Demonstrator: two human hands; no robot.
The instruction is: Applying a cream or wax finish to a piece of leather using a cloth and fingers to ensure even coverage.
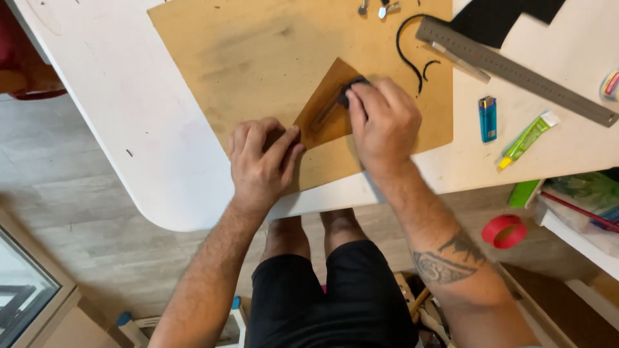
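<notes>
Right hand (383, 122) grip on small dark block (351, 87)

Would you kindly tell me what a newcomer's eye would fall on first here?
Two bare hands meet mid-frame on a brown leather triangle: the left hand pins its near corner, the right hand presses a small dark tool onto it. To the right lie a steel ruler and a blue lighter.
</notes>
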